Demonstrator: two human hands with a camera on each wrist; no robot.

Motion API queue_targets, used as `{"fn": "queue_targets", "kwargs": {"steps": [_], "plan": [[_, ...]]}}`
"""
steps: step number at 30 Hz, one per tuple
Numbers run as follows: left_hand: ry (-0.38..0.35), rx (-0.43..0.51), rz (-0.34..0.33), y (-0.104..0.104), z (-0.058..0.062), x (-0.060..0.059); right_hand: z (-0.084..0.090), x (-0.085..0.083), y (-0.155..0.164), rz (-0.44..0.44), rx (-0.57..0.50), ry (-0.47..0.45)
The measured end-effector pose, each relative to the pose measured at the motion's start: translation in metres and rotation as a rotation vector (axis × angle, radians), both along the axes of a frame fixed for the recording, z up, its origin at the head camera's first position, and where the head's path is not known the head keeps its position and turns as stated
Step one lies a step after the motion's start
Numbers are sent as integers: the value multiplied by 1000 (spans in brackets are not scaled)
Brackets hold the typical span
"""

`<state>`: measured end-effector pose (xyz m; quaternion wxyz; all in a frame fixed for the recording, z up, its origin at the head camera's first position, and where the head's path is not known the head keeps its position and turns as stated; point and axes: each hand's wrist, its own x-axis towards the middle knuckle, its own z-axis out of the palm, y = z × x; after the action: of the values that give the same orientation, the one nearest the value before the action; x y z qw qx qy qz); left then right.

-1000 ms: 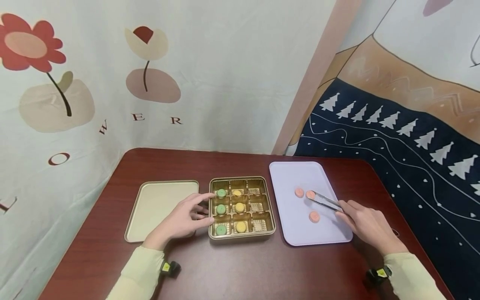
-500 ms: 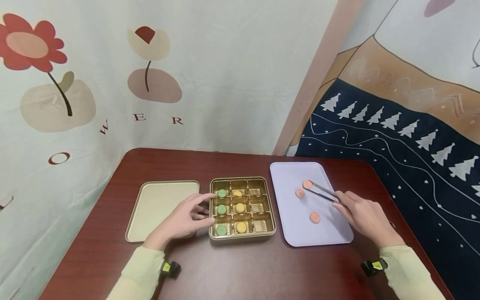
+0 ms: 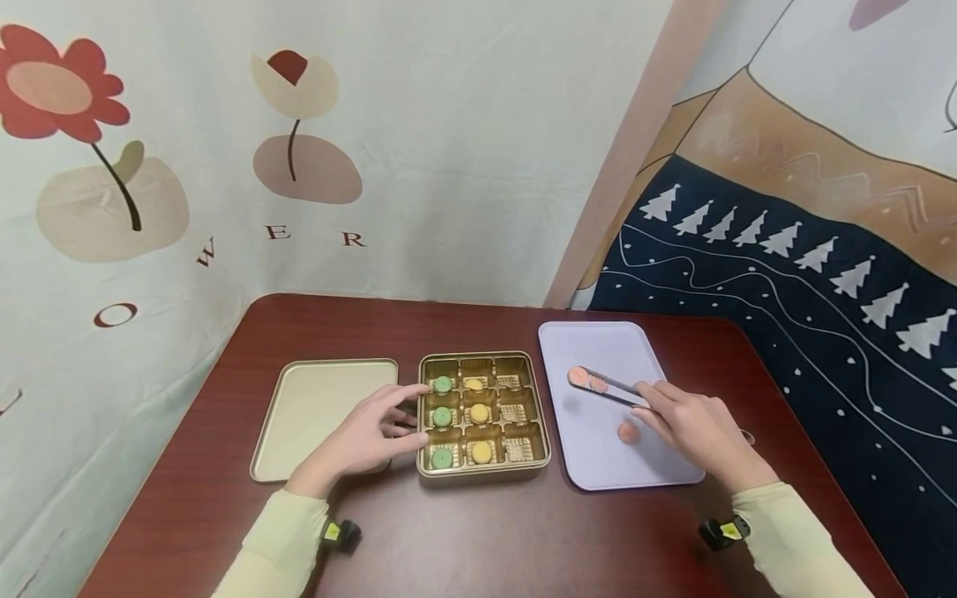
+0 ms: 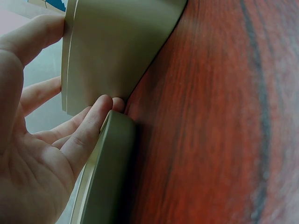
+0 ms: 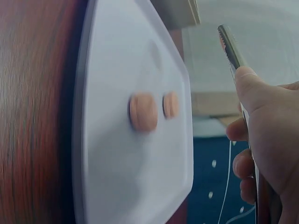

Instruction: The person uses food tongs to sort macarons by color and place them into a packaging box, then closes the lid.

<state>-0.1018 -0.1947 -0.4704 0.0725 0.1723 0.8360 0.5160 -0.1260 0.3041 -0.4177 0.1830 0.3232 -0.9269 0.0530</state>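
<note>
The left hand (image 3: 374, 425) has its fingers loosely spread and touches the side of the gold box (image 3: 486, 474), which has green cookies (image 3: 443, 417) and yellow cookies (image 3: 478, 414) in it. The right hand (image 3: 699, 428) has its fingers curled around the tongs (image 3: 616, 399), and they pinch one pink cookie (image 3: 579, 376) above the light purple tray (image 3: 606, 469). Two more pink cookies (image 5: 144, 113) sit on that tray, beside the box.
</note>
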Motion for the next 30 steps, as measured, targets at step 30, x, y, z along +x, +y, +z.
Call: {"fn": "queue_targets", "kwargs": {"steps": [30], "plan": [[8,0,6,0,0,0,3,34,-48,219,72,-7]]}}
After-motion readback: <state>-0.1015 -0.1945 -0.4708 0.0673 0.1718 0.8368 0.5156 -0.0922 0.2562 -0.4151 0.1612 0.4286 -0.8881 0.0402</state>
